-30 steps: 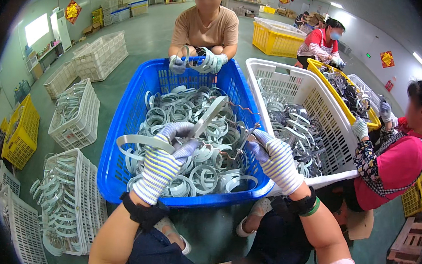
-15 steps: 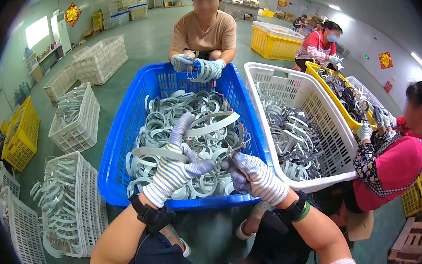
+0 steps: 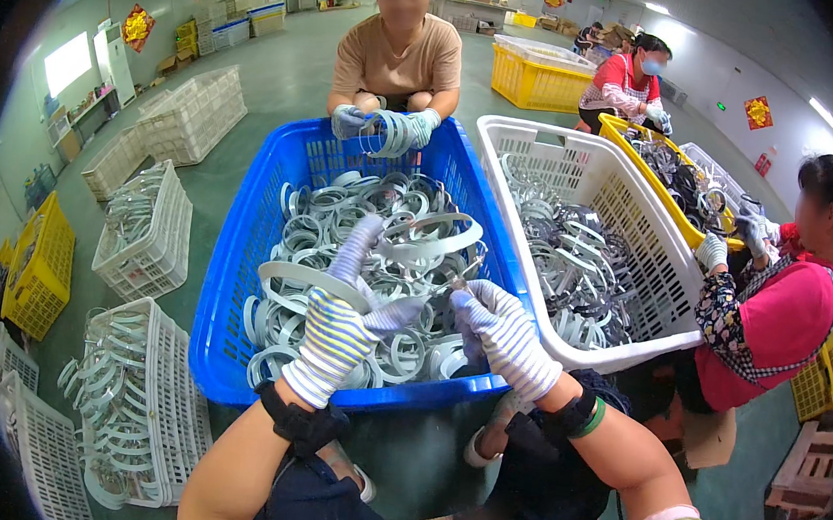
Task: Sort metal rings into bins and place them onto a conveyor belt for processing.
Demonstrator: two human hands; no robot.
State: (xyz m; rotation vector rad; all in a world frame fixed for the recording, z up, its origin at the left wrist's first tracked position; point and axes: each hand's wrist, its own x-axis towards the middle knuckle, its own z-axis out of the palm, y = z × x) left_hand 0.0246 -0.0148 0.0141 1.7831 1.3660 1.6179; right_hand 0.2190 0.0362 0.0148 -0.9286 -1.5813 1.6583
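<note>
Both my hands wear striped knit gloves and work over a blue plastic crate filled with several pale grey-white plastic rings. My left hand holds a curved white ring strip, with its index finger stretched up over the pile. My right hand is closed on the other end of a ring at the near right corner of the crate. A person in a tan shirt sits across the crate, holding rings in gloved hands.
A white crate of darker rings stands to the right, with a person in pink beside it. Yellow crates stand behind, where a person in red works. White baskets with rings and a yellow basket line the left floor.
My hands have drawn back toward the near edge of the crate. The left hand has lifted a ring strip and raised its index finger; the right hand has closed lower down.
</note>
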